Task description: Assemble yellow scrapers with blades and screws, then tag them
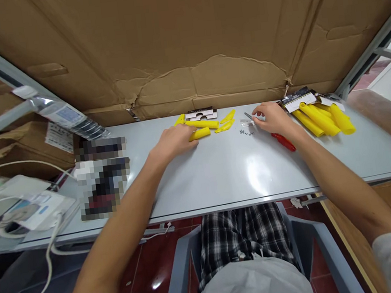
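Note:
My left hand is closed round a short yellow tube at the table's middle. Just behind lies a longer yellow tube, and beside it are two flat, pointed yellow pieces. My right hand is bent low over the table, thumb and forefinger close to a thin grey tip and a small clear plastic bag. What its fingers hold is partly hidden. Below the wrist a red handle sticks out, roughly in line with the grey tip. Several tiny dark parts lie nearby.
Yellow tubes with black-and-white cards are piled at the right. Cards lie by the cardboard wall. At left are a water bottle, a blurred-out item and a white power strip with cables.

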### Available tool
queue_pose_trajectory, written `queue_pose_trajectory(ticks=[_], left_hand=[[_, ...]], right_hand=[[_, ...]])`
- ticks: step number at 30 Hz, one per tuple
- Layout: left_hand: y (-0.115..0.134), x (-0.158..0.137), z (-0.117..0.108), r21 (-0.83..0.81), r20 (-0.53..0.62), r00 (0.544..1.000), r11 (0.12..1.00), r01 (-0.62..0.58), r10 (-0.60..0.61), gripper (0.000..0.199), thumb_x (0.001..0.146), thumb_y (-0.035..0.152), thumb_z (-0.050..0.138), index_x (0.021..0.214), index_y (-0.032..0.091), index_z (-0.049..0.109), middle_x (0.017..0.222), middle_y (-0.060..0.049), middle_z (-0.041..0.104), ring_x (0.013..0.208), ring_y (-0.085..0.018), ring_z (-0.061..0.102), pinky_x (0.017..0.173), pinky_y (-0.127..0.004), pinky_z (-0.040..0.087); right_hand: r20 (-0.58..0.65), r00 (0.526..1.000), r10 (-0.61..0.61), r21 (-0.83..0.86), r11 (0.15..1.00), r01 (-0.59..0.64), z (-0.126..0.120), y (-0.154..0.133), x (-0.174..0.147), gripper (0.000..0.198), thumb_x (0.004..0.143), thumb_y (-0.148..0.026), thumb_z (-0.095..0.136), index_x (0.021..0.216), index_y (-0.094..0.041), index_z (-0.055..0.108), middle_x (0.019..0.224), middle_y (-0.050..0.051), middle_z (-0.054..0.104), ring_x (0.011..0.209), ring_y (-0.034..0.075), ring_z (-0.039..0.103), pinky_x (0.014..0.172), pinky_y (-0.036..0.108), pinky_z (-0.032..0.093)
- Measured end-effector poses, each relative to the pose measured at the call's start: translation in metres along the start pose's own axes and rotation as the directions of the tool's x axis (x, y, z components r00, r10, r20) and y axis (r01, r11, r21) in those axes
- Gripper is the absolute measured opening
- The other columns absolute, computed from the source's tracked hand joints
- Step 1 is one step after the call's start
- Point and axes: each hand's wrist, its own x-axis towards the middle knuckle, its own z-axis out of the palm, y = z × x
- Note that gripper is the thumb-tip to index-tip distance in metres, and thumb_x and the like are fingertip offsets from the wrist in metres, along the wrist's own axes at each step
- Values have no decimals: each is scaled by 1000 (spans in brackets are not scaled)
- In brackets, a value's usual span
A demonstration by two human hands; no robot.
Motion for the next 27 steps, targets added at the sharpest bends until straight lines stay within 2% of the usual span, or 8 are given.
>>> queue_pose_trajectory(ticks=[4, 7, 10, 13, 16, 19, 23, 27], left_hand=[[3, -9, 1, 65, 84, 996, 998, -25, 20, 47, 105, 37, 60, 148, 25, 76, 144, -14, 80, 127, -36, 73, 95, -42, 56], [12, -18, -5, 34, 126, 986, 992, -118, 113, 44, 105, 32, 59, 144, 26, 77, 138, -12, 81, 126, -35, 74, 95, -41, 56], [26, -30, -11, -33, 194, 944, 963, -266, 267, 35, 105, 29, 60, 132, 29, 82, 128, -8, 83, 113, -30, 77, 89, -38, 55], [44, -43, -10, -104, 207, 884, 908, -406, 419, 36, 104, 26, 60, 132, 30, 82, 131, -7, 82, 112, -29, 78, 89, -38, 56], [61, -53, -5, -219, 154, 812, 821, -528, 563, 43, 100, 17, 59, 133, 32, 82, 134, -6, 81, 112, -27, 79, 92, -38, 59], [75, -60, 4, -284, 74, 747, 732, -620, 661, 47, 100, 13, 56, 135, 31, 81, 139, -7, 80, 117, -28, 79, 95, -40, 61], [86, -62, 16, -284, 6, 720, 691, -664, 694, 43, 107, 17, 53, 137, 32, 80, 143, -9, 78, 119, -27, 78, 95, -41, 63], [90, -61, 26, -258, -30, 715, 685, -681, 699, 41, 110, 17, 53, 138, 33, 78, 149, -9, 75, 126, -27, 76, 100, -40, 63]], right_hand=[[24, 1000, -11, 20, 1000, 11, 1, 1, -5, 40, 102, -43, 58, 123, -19, 83, 116, 11, 75, 101, 20, 64, 96, 35, 47], [41, 999, -18, 17, 1000, 17, -2, 0, -6, 40, 102, -43, 58, 122, -18, 83, 115, 12, 75, 102, 21, 65, 97, 35, 47], [50, 998, -23, 5, 1000, 22, -5, -2, -8, 41, 102, -43, 57, 122, -18, 83, 115, 12, 75, 102, 21, 65, 97, 35, 46], [50, 999, -3, -20, 1000, 4, -7, 0, -9, 41, 103, -44, 57, 123, -18, 83, 116, 11, 76, 103, 20, 66, 97, 33, 46], [85, 995, 46, -65, 997, -41, -10, 6, -10, 41, 102, -45, 62, 127, -20, 82, 116, 10, 77, 100, 19, 67, 95, 32, 47], [181, 979, 91, -75, 994, -79, -13, 14, -11, 42, 99, -48, 71, 130, -21, 82, 108, 7, 79, 95, 18, 69, 94, 32, 50], [284, 954, 101, -32, 995, -96, -16, 23, -10, 36, 94, -37, 75, 126, -23, 83, 97, 3, 79, 84, 15, 69, 90, 30, 52], [267, 958, 106, -40, 994, -99, -16, 25, -11, 38, 91, -23, 68, 126, -22, 84, 96, 3, 79, 85, 15, 70, 93, 30, 53]])
